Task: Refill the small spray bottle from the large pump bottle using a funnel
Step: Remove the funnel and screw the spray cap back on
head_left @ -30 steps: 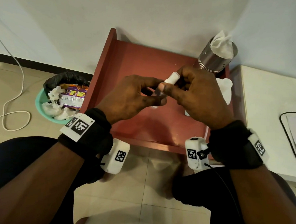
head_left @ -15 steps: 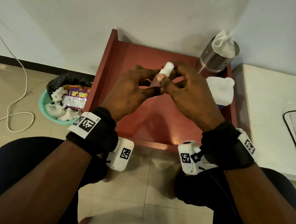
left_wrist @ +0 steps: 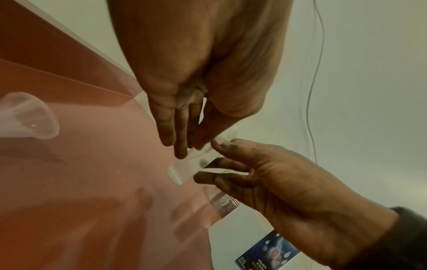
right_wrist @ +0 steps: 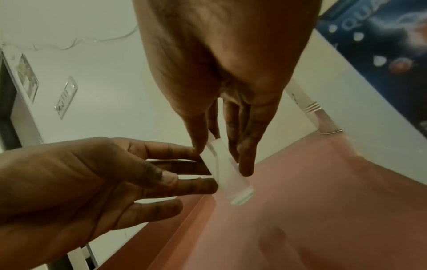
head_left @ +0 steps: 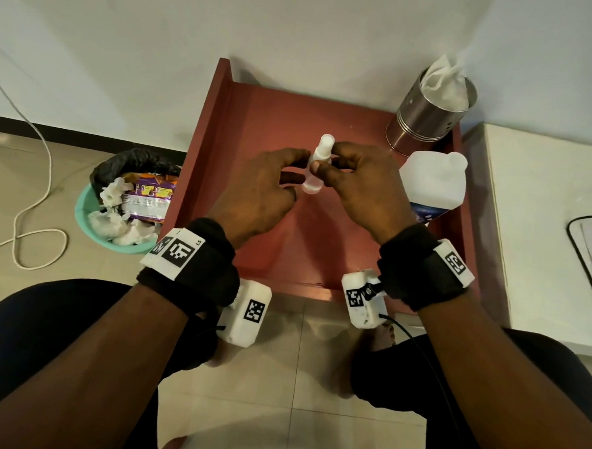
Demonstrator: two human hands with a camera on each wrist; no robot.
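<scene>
The small clear spray bottle (head_left: pixel 320 163) with a white cap hangs nearly upright over the red tray table (head_left: pixel 259 119). My right hand (head_left: pixel 327 159) pinches its upper part between thumb and fingers. My left hand (head_left: pixel 296 166) touches the bottle's (right_wrist: pixel 228 179) side with straight fingertips, its thumb held apart. The large white bottle (head_left: pixel 430 183) with a blue label stands at the tray's right edge, beside my right hand. A clear funnel (left_wrist: pixel 30 118) lies on the tray; it shows only in the left wrist view.
A steel cup (head_left: pixel 427 118) stuffed with tissue stands at the tray's back right corner. A white table (head_left: pixel 534 236) adjoins on the right. On the floor to the left are a teal bin (head_left: pixel 82 209) of rubbish and a white cable (head_left: pixel 30 238).
Both hands have carried the bottle forward and lower over the tray, and it has turned from slanted to nearly upright. My left fingers have straightened from a pinch.
</scene>
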